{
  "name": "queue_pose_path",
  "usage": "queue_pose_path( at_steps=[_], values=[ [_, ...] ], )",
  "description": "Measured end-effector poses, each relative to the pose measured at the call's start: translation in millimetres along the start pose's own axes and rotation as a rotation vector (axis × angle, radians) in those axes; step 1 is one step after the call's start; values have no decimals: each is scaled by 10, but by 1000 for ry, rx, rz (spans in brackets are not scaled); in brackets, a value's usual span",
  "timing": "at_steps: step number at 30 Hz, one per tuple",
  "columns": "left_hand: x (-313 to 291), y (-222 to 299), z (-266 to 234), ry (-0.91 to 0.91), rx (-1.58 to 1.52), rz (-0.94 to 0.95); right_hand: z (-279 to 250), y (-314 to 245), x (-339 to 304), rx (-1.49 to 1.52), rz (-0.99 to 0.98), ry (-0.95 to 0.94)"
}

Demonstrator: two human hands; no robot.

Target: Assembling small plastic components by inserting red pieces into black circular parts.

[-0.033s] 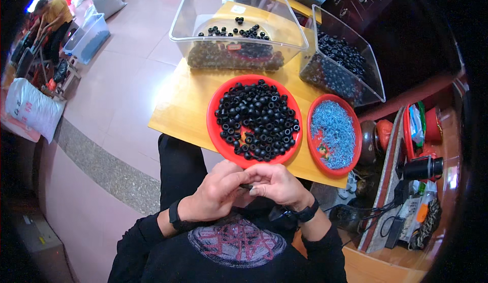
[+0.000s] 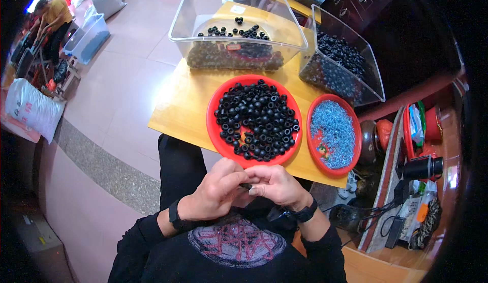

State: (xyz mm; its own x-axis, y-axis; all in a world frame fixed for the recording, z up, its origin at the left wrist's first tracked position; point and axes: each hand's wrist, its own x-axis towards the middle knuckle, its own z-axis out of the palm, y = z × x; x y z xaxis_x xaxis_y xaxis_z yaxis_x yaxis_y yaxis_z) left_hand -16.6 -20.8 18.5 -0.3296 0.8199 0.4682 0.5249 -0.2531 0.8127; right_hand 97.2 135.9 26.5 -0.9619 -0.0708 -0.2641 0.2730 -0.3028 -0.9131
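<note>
On the left, the person's left hand [image 2: 216, 191] bunches its fingers in a narrow pinch. A small dark piece [image 2: 246, 186] sits right between the fingertips, mostly hidden, so I can't tell its shape. The right hand [image 2: 278, 185] meets it from the other side, pinching just as closely. Black beads [image 2: 259, 112] fill the red bowl [image 2: 212, 130] just beyond; right of that, a red tray [image 2: 358, 140] holds blue bits [image 2: 335, 130].

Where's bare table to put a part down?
Best: yellow table's left corner, bordered by large clear bin, black-bead plate and table edge. Smaller wedge between both bins and both plates. Crowded: right side, blue-bead plate and right bin; near edge, left hand and right hand.
</note>
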Motion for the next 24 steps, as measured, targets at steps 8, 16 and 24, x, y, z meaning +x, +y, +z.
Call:
queue_pose_path(
  at_steps=[8, 16, 24],
  values=[
    [-42, -57, 87, 113, -12, -7, -60, 167, -37, -47, -108, -31],
    [-66, -33, 191, 158, -341, -189, -3, 71, -59, -169, -180, 30],
    [10, -45, 342, 45, -290, -98, 220, 143, -57, -92, -265, 174]
  ],
)
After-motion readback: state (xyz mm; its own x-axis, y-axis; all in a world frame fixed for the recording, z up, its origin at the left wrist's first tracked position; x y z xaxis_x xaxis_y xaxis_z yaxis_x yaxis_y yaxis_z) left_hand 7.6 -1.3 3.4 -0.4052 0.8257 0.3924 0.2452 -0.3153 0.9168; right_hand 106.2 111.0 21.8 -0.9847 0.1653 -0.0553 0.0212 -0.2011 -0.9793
